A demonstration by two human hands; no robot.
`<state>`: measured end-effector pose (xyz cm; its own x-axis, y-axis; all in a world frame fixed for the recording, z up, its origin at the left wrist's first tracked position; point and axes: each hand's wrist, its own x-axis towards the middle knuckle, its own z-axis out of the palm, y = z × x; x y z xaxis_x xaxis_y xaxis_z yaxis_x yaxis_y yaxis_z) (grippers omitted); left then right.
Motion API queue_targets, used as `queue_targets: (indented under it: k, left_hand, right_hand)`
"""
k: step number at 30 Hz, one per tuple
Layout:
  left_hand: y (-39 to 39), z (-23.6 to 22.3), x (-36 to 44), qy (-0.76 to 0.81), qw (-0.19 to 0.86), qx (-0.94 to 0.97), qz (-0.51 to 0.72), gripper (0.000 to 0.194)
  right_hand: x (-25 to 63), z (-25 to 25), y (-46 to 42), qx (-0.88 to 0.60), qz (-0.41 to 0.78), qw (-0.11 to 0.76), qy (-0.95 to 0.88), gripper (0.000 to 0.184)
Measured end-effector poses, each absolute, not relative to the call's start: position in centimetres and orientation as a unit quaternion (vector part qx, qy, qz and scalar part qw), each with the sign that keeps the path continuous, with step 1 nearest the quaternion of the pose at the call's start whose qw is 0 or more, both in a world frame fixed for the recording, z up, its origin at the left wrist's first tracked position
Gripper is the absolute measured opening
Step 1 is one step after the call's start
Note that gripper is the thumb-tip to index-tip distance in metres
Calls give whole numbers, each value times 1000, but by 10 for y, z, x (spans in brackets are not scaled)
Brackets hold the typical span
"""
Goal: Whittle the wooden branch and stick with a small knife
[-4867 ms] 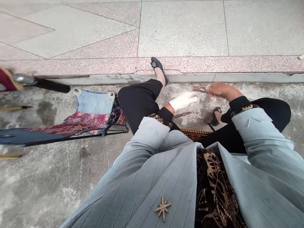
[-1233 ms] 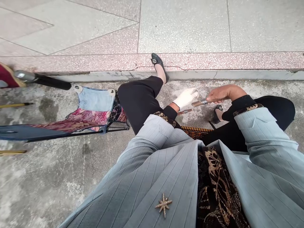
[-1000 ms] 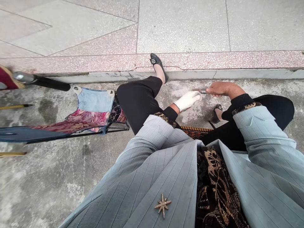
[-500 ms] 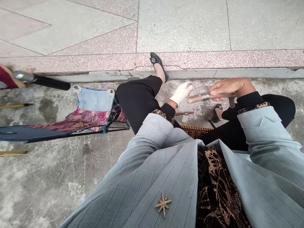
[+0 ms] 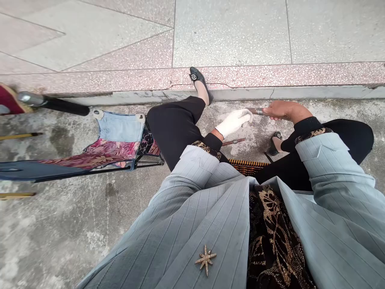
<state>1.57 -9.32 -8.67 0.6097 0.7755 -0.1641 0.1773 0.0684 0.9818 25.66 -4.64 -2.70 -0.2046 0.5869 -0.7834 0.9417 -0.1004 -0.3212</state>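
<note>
My right hand [image 5: 284,110] wraps around a brown, rod-like tool [image 5: 258,111] that has a greyish metal band. Its narrower end points left, toward my other hand; the exact kind of tool is unclear. A white glove covers my left hand [image 5: 234,122], whose fingers are curled together at the tool's left end. I cannot tell whether they grip that end or something small. Below the glove, a thin reddish-brown stick [image 5: 234,142] lies low near the ground, partly hidden by my sleeve.
A woven wicker edge [image 5: 249,166] shows between my legs. At left stands a folding chair [image 5: 90,154] with patterned fabric, and a black-handled object [image 5: 64,105] at its far end. A raised step [image 5: 240,93] runs across ahead.
My right hand has shifted slightly left and up with the tool, turning it. My gloved left hand has moved slightly right and down, so the tool's end now meets its fingers.
</note>
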Motion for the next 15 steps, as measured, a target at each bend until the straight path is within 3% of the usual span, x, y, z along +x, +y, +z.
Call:
queue_targets:
  k: [3,6,8,11,15]
  left_hand:
    - [-103,-94,24,332,677,624,206,15]
    - [-108,-106,31,341,670,637,170,18]
    - [-106,-113,34,362,652,647,160,19]
    - [-96,-118,34,413,600,666,160,20]
    - [-81,-113,28,497,527,670,163,15]
  right_hand:
    - [259,-22,-46,605,-494,77,619,52]
    - [262,-11,-51,553,-595,-76,579,50]
    - [266,-2,-56,486,-654,-129,565,52]
    - [272,10,-62,383,-702,-90,593,60]
    - [268,9,-65,325,-670,126,655,72]
